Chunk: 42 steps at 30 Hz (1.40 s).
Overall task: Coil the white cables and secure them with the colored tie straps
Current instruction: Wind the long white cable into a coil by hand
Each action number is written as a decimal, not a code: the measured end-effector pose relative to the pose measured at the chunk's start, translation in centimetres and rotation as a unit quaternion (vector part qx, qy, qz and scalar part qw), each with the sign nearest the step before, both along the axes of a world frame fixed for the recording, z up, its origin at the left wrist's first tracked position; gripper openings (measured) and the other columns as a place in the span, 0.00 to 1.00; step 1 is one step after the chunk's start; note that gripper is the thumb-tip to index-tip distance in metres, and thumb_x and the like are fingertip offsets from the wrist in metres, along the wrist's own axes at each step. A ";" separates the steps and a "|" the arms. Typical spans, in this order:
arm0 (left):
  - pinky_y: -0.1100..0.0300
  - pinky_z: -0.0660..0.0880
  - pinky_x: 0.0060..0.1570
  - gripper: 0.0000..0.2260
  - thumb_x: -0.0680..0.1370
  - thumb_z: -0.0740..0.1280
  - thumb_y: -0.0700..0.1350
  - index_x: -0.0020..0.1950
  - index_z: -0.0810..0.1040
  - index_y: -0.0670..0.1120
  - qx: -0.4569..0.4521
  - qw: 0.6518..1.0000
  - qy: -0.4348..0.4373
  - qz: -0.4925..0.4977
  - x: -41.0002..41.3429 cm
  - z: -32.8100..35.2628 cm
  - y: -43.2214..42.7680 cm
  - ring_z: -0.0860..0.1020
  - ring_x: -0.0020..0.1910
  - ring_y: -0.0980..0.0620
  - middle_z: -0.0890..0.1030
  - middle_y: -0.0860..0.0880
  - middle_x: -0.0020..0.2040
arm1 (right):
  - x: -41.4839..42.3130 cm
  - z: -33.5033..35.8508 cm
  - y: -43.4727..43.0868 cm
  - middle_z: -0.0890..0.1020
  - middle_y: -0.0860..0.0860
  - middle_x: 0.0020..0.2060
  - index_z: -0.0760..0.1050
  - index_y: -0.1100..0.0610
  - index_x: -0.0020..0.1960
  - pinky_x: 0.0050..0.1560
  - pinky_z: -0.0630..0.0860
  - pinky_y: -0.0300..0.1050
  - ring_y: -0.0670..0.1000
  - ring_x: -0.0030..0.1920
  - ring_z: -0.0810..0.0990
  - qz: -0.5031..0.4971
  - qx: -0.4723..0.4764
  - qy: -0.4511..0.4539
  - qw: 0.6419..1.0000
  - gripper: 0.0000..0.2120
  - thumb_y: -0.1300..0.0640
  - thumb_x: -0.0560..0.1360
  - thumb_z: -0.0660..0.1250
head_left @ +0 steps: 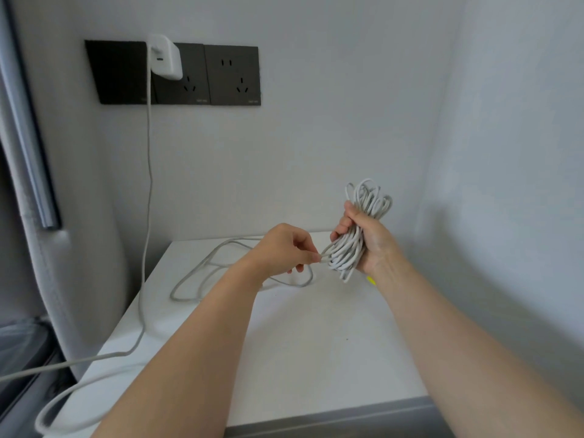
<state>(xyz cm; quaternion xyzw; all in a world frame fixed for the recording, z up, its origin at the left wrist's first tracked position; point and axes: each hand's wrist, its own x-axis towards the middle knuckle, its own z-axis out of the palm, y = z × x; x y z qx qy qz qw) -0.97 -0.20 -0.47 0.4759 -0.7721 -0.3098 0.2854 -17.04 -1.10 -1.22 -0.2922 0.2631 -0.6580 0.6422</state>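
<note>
White cable bundle (pixel 354 238) stands upright in the right hand (pixel 368 240), fist closed around its middle. Just left of it, the left hand (pixel 284 248) pinches the loose strand (pixel 221 267), which trails leftward across the table (pixel 316 343).

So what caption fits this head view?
Right hand grips coiled white cable; left hand pinches its loose strand.

Pale walls (pixel 347 105) are enclosing a white tabletop (pixel 300 343); dark socket plates (pixel 173 74) are sitting at ten o'clock.
</note>
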 end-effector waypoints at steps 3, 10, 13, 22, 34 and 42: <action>0.71 0.67 0.25 0.07 0.73 0.71 0.41 0.35 0.77 0.45 -0.018 1.000 -0.009 0.015 0.1 0.0 -0.3 0.72 0.22 0.62 0.75 0.52 0.27 | -0.1 0.0 0.0 0.73 0.47 0.22 0.70 0.56 0.36 0.33 0.79 0.38 0.44 0.24 0.74 0.016 -0.018 -0.012 1.000 0.11 0.60 0.77 0.61; 0.60 0.68 0.38 0.15 0.71 0.71 0.53 0.33 0.72 0.47 -0.142 0.964 -0.146 0.171 -0.9 -0.6 -0.6 0.73 0.39 0.49 0.75 0.50 0.36 | -0.1 -0.2 -0.3 0.64 0.46 0.18 0.65 0.54 0.30 0.30 0.73 0.38 0.44 0.19 0.64 0.025 -0.018 0.046 0.998 0.18 0.61 0.77 0.61; 0.58 0.73 0.38 0.22 0.75 0.66 0.58 0.28 0.71 0.45 -0.093 0.966 -0.169 0.175 -1.1 -0.6 -0.5 0.75 0.32 0.47 0.80 0.46 0.33 | -0.5 0.0 -0.4 0.63 0.46 0.17 0.62 0.53 0.28 0.28 0.71 0.37 0.44 0.18 0.63 0.013 -0.015 0.011 1.000 0.20 0.60 0.78 0.60; 0.61 0.75 0.29 0.14 0.80 0.60 0.50 0.43 0.78 0.41 0.070 0.960 0.206 0.177 -1.4 -0.3 -0.9 0.81 0.33 0.50 0.81 0.46 0.45 | -0.4 0.4 -0.1 0.62 0.46 0.16 0.61 0.52 0.28 0.27 0.69 0.35 0.44 0.17 0.62 0.033 -0.041 -0.024 0.998 0.19 0.57 0.78 0.59; 0.69 0.74 0.24 0.14 0.81 0.60 0.43 0.37 0.76 0.40 0.077 0.833 0.501 0.220 0.3 0.8 -1.3 0.76 0.21 0.59 0.75 0.45 0.31 | -0.3 -0.1 -0.3 0.61 0.47 0.16 0.62 0.53 0.30 0.21 0.64 0.36 0.45 0.16 0.61 0.045 0.005 0.105 0.993 0.17 0.60 0.76 0.60; 0.68 0.75 0.25 0.11 0.80 0.62 0.44 0.39 0.73 0.42 0.074 0.798 0.545 0.245 0.9 1.2 -1.0 0.77 0.21 0.59 0.77 0.45 0.33 | -0.9 0.2 -0.2 0.61 0.46 0.16 0.63 0.53 0.28 0.21 0.63 0.36 0.45 0.16 0.60 0.049 0.011 0.091 0.995 0.18 0.60 0.76 0.59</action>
